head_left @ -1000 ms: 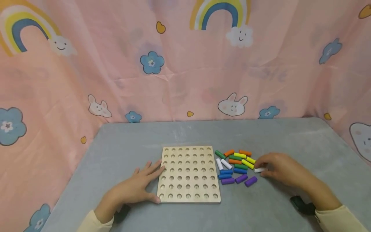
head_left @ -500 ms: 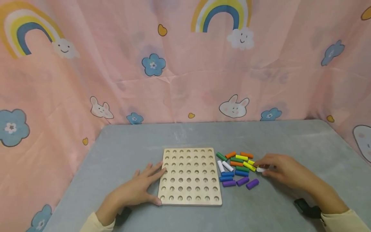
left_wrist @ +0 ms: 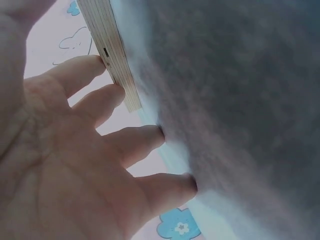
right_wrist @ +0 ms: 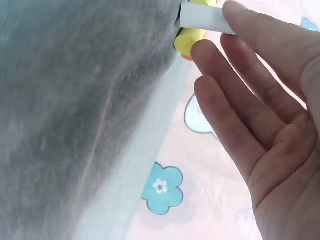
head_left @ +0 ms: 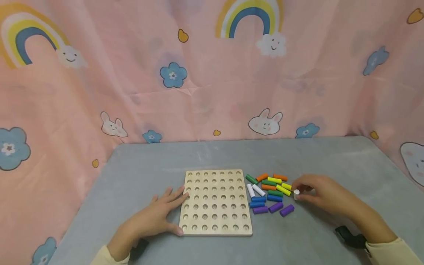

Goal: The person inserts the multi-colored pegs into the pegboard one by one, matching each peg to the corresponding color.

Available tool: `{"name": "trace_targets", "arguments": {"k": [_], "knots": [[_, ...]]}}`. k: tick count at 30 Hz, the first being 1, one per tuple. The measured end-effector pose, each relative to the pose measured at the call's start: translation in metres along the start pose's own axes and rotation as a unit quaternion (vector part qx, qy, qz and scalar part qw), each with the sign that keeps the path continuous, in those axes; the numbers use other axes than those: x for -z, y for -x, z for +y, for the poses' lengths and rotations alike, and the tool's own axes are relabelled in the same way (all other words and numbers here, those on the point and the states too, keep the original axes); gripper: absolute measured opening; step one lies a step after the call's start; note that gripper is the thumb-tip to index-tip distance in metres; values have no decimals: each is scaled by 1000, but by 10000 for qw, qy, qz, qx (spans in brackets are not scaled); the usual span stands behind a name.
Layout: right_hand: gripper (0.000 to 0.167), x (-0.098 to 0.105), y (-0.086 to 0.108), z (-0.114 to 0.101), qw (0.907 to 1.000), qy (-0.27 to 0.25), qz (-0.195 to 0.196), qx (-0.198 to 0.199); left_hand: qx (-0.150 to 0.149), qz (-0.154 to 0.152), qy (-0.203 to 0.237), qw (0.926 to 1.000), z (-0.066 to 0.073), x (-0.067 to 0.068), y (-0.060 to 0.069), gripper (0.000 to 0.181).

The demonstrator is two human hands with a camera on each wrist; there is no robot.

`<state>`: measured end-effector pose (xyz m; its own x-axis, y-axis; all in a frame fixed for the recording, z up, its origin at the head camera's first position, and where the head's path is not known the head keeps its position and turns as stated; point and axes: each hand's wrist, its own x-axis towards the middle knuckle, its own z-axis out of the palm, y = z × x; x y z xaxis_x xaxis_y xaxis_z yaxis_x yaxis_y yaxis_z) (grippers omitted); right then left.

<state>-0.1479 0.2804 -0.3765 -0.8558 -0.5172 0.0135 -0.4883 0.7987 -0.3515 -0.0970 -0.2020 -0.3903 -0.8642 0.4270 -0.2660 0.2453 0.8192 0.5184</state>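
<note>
A square wooden board (head_left: 214,202) with rows of round holes lies flat on the grey table. Spread fingers of my left hand (head_left: 154,217) rest along its left edge; the left wrist view shows two fingertips touching the board's side (left_wrist: 112,50). My right hand (head_left: 326,195) pinches a white peg (head_left: 296,195) between thumb and finger, and the peg stands upright at the right end of the peg pile. In the right wrist view the white peg (right_wrist: 205,16) is beside a yellow peg (right_wrist: 189,41).
Loose pegs lie between board and right hand: green (head_left: 251,179), orange (head_left: 280,177), yellow (head_left: 283,190), white (head_left: 258,190), blue (head_left: 275,198) and purple (head_left: 286,210). A pink patterned curtain (head_left: 198,103) hangs behind the table (head_left: 159,158).
The white peg in my right hand has turned from lying flat to standing upright. My left hand stays at the board's edge.
</note>
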Motion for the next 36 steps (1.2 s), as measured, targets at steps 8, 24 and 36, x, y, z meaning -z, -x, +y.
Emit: {"name": "trace_targets", "arguments": {"k": [8, 24, 36], "knots": [[24, -1, 1, 1, 9998, 85, -21, -180, 6, 242, -134, 9996, 0, -1, -2, 109], [24, 7, -44, -66, 9984, -90, 511, 205, -76, 383, 23, 9992, -1, -1, -3, 107], [28, -12, -98, -125, 9941, -575, 458, 793, 31, 386, 504, 9980, -2, -1, -5, 105]]}}
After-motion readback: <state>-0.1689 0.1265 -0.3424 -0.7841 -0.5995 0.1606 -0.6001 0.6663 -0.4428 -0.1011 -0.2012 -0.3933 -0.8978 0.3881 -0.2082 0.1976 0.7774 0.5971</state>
